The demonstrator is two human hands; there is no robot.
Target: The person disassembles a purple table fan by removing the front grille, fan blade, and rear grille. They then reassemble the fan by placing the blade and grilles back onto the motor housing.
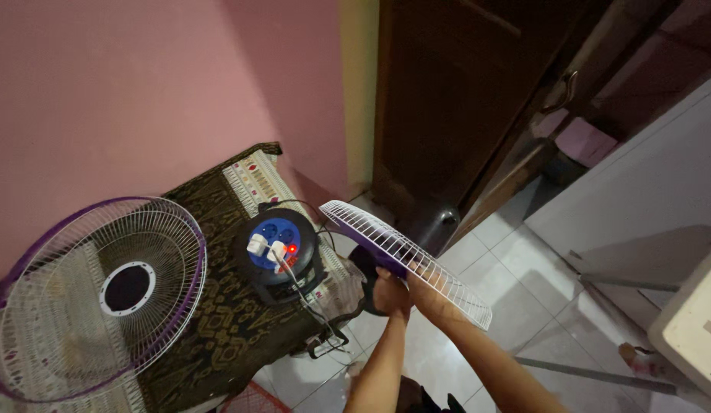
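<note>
Above the floor, both hands [405,289] grip fan grille [405,248].

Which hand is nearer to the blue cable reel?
Left. The left hand grips the fan grille just right of the cable reel; the right hand sits farther right, under the grille.

You see two fan grilles, one [405,252] held in your hands, one [95,298] leaning on the mattress, one cable reel [281,246] with two white plugs [265,247] in it, one dark wooden door [462,99], two hands, left hand [390,291], right hand [432,294].
</note>
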